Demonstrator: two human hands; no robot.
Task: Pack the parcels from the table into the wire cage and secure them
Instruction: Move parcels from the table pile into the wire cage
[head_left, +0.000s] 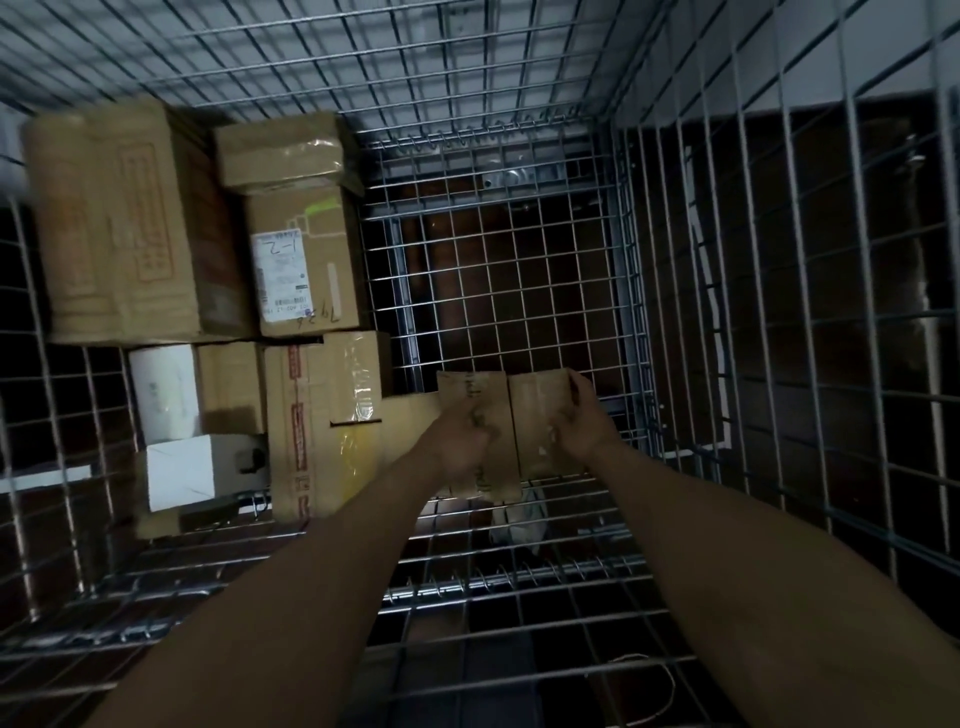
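Both your arms reach down into the wire cage (498, 291); left hand (462, 441) and right hand (579, 421) grip a cardboard parcel (511, 415) between them, right of stacked boxes (306, 260).

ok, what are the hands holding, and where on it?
Both hold one cardboard parcel low inside the wire cage: the left hand grips its left half, and the right hand curls round its right edge.
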